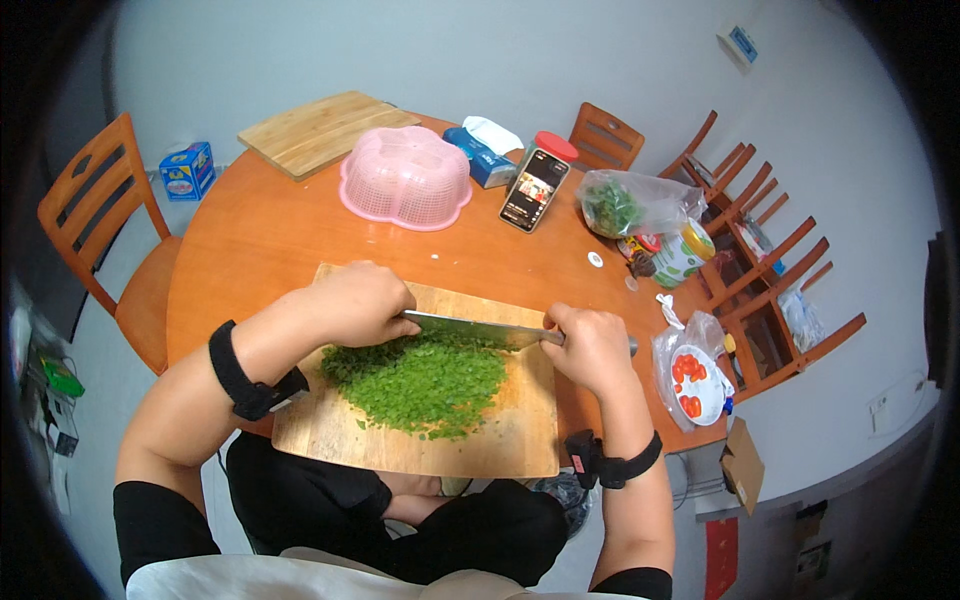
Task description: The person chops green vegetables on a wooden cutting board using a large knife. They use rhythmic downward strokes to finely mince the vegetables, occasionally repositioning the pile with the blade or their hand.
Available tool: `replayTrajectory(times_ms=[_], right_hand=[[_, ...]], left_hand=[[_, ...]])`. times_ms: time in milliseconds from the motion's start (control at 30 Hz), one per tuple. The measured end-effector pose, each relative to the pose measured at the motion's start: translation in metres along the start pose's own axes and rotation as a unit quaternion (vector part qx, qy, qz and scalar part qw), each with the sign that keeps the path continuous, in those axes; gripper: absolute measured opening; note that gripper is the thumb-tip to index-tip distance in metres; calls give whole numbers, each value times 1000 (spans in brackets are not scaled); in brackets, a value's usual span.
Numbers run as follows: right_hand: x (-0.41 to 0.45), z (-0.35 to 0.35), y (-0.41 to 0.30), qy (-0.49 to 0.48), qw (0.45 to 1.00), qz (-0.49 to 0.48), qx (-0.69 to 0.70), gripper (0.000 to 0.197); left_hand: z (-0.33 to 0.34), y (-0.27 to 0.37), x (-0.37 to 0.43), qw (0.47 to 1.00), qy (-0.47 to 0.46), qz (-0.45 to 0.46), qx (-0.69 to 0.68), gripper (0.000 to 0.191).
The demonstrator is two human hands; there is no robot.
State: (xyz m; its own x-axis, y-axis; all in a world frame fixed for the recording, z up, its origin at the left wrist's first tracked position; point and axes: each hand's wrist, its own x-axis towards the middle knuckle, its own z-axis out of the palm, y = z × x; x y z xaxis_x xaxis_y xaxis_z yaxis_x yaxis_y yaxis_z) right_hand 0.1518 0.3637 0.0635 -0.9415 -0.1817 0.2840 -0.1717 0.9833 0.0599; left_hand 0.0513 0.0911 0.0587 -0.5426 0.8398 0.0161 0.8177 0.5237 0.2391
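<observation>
Finely chopped green leaves [424, 386] lie spread over a wooden cutting board [360, 454] right before me. A wide-bladed kitchen knife [480, 328] spans the far side of the pile, its blade running left to right. My right hand [589, 341] grips the handle, whose end pokes out past the fingers. With thumb and fingers my left hand [367, 304] pinches the tip end of the blade. The lower edge of the blade is hidden among the greens. Each forearm wears a black strap with a small device.
Beyond the board stand an upturned pink plastic basket [405, 180], a tissue pack [484, 154] and a propped-up phone [535, 190]. Another wooden board [326, 131] lies at the back left. To the right are a bag of greens [615, 206] and a white plate [701, 386] with red pieces.
</observation>
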Motion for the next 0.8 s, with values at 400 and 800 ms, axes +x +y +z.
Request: replayTrajectory(times_ms=[400, 800], right_hand=[[7, -11, -7, -58, 998, 13, -8, 16], [7, 16, 3, -81, 995, 38, 48, 13]], left_hand=[[4, -24, -11, 1000, 10, 0, -18, 28], [5, -21, 5, 999, -17, -5, 33, 31]])
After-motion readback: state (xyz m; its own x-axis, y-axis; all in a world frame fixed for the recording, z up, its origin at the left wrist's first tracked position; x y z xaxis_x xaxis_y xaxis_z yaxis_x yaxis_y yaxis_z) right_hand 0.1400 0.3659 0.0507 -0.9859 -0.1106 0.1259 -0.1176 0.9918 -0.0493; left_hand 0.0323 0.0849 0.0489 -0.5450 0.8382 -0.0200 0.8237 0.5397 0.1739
